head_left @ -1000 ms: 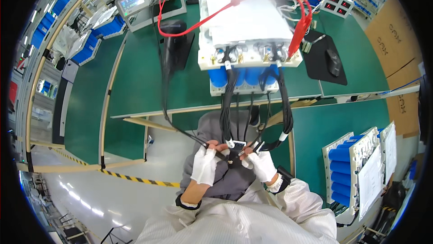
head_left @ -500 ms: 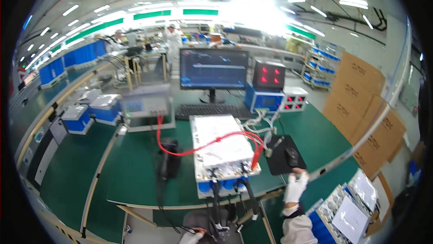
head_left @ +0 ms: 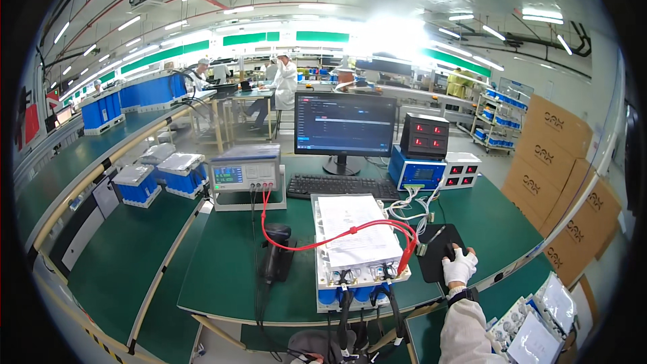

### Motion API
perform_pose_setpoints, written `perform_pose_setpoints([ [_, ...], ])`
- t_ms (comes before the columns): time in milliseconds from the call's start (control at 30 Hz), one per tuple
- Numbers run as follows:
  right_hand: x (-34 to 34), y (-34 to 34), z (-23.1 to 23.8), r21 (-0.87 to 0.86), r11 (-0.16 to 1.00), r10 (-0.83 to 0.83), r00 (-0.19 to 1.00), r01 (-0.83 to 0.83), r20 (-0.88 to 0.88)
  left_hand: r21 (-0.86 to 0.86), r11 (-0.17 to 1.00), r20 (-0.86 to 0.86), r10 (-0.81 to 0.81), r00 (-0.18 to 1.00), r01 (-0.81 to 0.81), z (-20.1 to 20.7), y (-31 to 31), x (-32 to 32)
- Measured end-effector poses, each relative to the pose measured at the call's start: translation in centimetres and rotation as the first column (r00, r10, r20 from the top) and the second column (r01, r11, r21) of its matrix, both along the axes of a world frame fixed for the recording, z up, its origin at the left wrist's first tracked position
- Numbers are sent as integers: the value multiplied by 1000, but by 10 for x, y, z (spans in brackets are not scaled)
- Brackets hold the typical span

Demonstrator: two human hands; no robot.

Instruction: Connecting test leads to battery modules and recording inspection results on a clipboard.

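Note:
My right hand [head_left: 460, 268], in a white glove that leaves the fingertips bare, lies over a black computer mouse [head_left: 450, 251] on a dark mouse pad [head_left: 431, 271]. Its fingers curve round the mouse. Only a sliver of my left hand [head_left: 304, 357] shows at the lower edge near black cables, and its fingers cannot be made out. Before me stands a blue battery pack [head_left: 328, 295] with a white top plate and a paper sheet [head_left: 357, 229] on it. A red lead [head_left: 353, 230] with a red clip [head_left: 407, 256] runs across it. Thick black cables [head_left: 345, 310] hang from its front.
Behind the pack are a monitor [head_left: 345, 125], a keyboard [head_left: 344, 187], a bench meter [head_left: 246, 174] and display boxes [head_left: 423, 136]. A handheld scanner [head_left: 273, 256] stands left of the pack. More packs [head_left: 532, 337] sit at lower right, near cardboard boxes [head_left: 549, 162]. People work far back.
My right hand has moved from the near edge of the mouse onto it. The view has shifted, and my left hand has mostly slipped out below. The monitor's picture differs.

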State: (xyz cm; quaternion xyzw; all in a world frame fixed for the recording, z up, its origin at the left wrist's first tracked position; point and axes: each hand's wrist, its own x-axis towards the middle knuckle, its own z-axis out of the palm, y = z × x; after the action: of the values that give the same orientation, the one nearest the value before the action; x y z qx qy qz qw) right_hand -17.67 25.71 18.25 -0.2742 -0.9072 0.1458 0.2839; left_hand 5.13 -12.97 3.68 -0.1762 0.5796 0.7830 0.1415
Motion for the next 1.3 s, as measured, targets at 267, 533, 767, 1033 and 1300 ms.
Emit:
perform_pose_setpoints([
  [267, -2, 3, -3, -20, 1000, 3, 1000, -3, 12, -49, 999, -24, -15, 1000, 14, -1, 0, 1],
  [533, -1, 2, 1, 4, 1000, 6, 997, -6, 78, 23, 995, 33, 93, 995, -94, 18, 6, 1],
  [767, -2, 4, -2, -10, 1000, -6, 999, 7, 49, 40, 995, 80, 83, 993, -86, 13, 0, 3],
  [1033, -2, 6, -3, -17, 1000, -4, 999, 5, 42, 66, 997, 114, 33, 993, -41, 0, -8, 1],
  [1300, -2, 5, -4, 16, 1000, -10, 998, 9, 65, 65, 996, 104, 61, 993, -68, -4, -7, 4],
])
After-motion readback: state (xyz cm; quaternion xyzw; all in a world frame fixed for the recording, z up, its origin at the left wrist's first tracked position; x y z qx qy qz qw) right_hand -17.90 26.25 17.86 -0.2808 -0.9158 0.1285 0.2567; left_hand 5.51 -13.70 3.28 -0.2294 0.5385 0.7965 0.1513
